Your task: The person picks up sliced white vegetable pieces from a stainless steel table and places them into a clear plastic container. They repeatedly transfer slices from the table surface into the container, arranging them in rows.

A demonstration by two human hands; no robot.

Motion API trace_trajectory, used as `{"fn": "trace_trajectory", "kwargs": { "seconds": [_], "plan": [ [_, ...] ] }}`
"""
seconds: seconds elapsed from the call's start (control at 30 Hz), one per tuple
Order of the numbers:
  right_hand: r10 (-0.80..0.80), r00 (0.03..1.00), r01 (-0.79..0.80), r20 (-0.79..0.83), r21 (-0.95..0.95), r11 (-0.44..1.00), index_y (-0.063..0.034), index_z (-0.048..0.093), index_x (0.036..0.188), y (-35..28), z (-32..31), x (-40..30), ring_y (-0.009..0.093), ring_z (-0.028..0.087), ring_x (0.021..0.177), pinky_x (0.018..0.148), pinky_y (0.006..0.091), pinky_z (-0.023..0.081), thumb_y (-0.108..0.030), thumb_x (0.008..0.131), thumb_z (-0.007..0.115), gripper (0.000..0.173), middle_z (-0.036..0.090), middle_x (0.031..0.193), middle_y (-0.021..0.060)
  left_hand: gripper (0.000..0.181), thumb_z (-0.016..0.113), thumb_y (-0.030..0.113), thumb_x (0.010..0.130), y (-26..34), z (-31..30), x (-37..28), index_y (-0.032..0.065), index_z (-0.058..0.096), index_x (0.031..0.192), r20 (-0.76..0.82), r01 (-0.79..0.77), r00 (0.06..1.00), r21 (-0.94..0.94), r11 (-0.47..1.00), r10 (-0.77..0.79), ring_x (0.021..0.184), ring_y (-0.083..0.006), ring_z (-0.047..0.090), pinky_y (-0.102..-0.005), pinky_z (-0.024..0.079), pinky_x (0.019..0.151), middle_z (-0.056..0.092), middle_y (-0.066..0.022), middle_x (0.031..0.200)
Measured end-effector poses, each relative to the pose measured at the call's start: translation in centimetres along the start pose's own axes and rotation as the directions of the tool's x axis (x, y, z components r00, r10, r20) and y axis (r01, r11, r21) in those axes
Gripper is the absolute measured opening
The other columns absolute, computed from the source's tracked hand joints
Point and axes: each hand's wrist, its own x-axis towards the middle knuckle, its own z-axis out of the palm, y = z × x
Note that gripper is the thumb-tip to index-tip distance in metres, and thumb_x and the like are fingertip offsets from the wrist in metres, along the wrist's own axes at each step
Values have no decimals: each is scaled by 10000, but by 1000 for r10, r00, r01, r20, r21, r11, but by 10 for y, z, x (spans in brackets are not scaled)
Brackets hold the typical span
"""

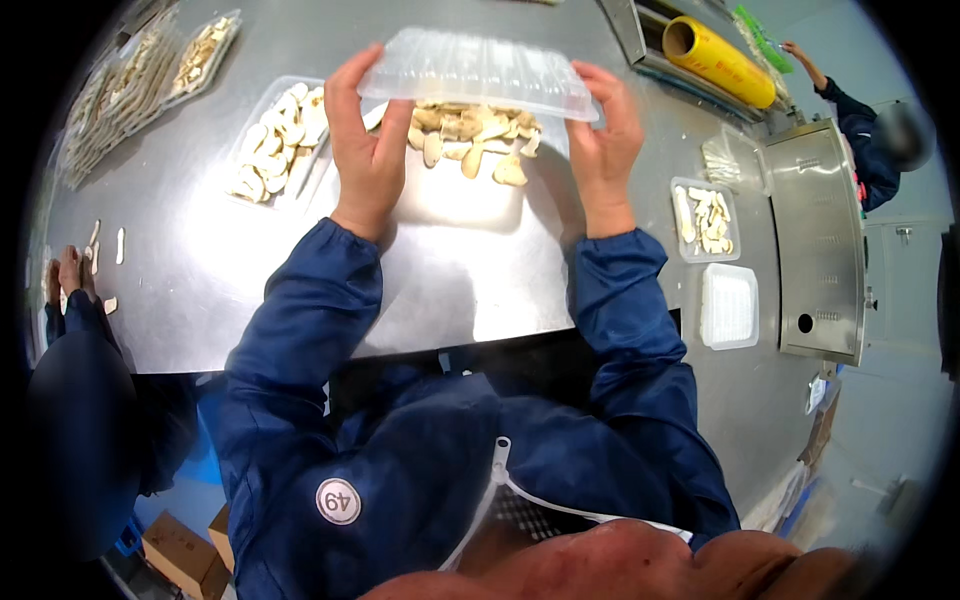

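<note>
Both my hands hold a translucent plastic tray (480, 71) above the steel table, one at each end. My left hand (367, 142) grips its left end, fingers behind and thumb in front. On the right end, my right hand (609, 142) closes with thumb below and fingers above. Beneath and behind the tray lies a pile of sliced mushrooms (472, 135), partly hidden by it, with a pale, glaring surface under the front slices. Left of my left hand, a clear plastic tray (244, 139) holds more mushroom slices (274, 142).
Stacked filled trays (124, 90) stand at the far left. A yellow film roll (716, 60) lies at the back right. A tray of slices (705, 217), empty trays (729, 306) and a steel machine (821, 247) are at right. Co-workers' hands (70, 270) and sleeves show at both sides.
</note>
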Motion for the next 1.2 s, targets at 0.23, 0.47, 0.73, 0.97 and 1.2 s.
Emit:
{"fn": "trace_trajectory", "kwargs": {
  "seconds": [0.23,0.47,0.73,0.97,1.2],
  "plan": [
    [420,830,-497,366,144,856,-15,664,977,-83,-83,-58,121,623,808,765,265,503,-52,900,725,105,683,894,48,122,672,93,961,87,-69,-24,-22,685,1001,199,155,962,157,975,-185,645,-181,556,-315,464,631,617,-90,758],
    [643,579,-740,501,-6,672,-4,712,1033,-86,-94,-58,117,629,771,695,276,508,-232,961,731,240,709,872,39,400,627,392,1021,72,-111,-38,-7,651,1009,591,487,394,516,705,-704,601,-205,654,-323,502,619,654,-106,653],
    [439,739,-288,512,-348,892,-29,734,1019,-72,-16,-32,314,682,830,743,418,537,-332,839,778,356,704,951,147,368,717,370,937,53,-83,-3,39,660,1087,772,104,421,480,871,-476,727,-288,687,-373,512,662,714,-155,810],
    [484,648,-512,589,-135,849,-14,695,917,-77,-31,-41,175,618,689,636,310,497,-130,841,783,164,669,780,89,151,720,173,906,25,-88,-18,47,677,976,879,270,364,218,938,-309,620,-176,556,-322,432,591,622,-55,694],
    [112,731,-95,674,-62,994,-34,659,893,-148,-81,-40,267,669,824,720,334,500,-23,801,766,142,707,923,86,135,667,165,942,24,-98,-8,44,644,997,875,506,210,283,815,-435,562,-97,512,-258,389,529,605,-15,681]
  ]
}}
